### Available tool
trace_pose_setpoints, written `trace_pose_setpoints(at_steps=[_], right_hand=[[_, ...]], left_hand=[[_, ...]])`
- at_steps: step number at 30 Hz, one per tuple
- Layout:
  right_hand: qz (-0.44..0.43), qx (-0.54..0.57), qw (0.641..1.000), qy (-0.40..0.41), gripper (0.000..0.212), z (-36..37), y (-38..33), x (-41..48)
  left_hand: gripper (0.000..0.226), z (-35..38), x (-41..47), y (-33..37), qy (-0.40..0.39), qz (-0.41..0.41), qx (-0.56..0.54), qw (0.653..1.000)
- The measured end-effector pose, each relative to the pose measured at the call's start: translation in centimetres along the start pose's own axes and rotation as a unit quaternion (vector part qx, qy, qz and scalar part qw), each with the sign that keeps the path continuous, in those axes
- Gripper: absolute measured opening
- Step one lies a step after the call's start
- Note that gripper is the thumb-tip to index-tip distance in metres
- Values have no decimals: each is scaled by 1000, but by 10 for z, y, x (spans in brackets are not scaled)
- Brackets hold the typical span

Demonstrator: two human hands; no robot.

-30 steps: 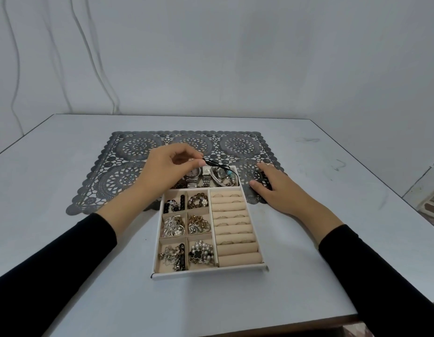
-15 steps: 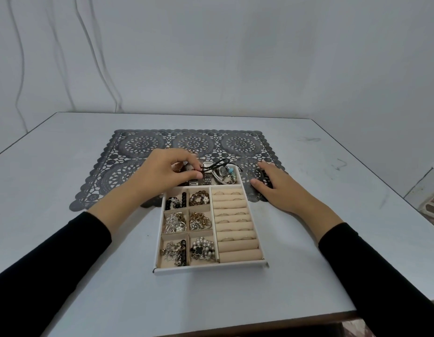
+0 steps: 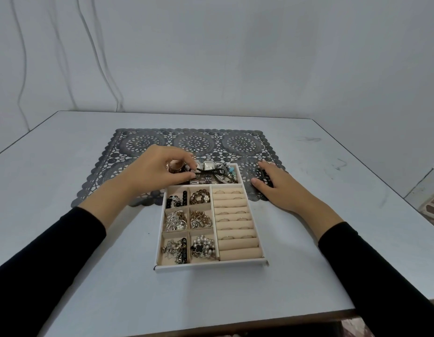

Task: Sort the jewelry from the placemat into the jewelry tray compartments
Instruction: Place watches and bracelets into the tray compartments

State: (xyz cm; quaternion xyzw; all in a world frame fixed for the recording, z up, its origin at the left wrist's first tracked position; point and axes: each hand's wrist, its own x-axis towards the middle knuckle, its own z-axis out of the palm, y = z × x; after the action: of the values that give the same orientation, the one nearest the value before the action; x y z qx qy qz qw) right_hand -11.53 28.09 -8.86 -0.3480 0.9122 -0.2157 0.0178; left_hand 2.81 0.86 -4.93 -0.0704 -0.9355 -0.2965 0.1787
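Two bare hands work at the far end of the jewelry tray [image 3: 211,265], which sits on the pale table [image 3: 89,288] with its far edge overlapping the grey lace placemat [image 3: 143,142]. The left hand [image 3: 157,171] has its thumb and fingertips curled together, pinching one end of a black cord [image 3: 206,171]. The cord stretches across the tray's long far compartment, just above the watches [image 3: 208,165] lying there. The right hand [image 3: 276,188] lies flat on the placemat just beside the tray's far right corner, fingers nearly straight, resting on a small dark piece [image 3: 265,177]; whether it grips it I cannot tell. The small compartments [image 3: 188,215] on the tray's left hold heaped jewelry, and the ring rolls [image 3: 235,227] on its right carry several rings.
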Motion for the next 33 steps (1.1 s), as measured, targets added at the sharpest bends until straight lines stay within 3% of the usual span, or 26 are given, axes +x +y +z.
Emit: trace_pose_setpoints(at_steps=[9,24,33], right_hand=[[0,-4,1000,-1,59,0,-1,0],[1,7,1000,0,58,-1,-1,0],[0,83,994,67,39,-1,-9,6]], left_hand=[[15,-8,-1,-5,-44,-9,21,999],[20,-8,-3,-5,-37,9,27,999],[15,0,-5,-16,107,-15,5,994]])
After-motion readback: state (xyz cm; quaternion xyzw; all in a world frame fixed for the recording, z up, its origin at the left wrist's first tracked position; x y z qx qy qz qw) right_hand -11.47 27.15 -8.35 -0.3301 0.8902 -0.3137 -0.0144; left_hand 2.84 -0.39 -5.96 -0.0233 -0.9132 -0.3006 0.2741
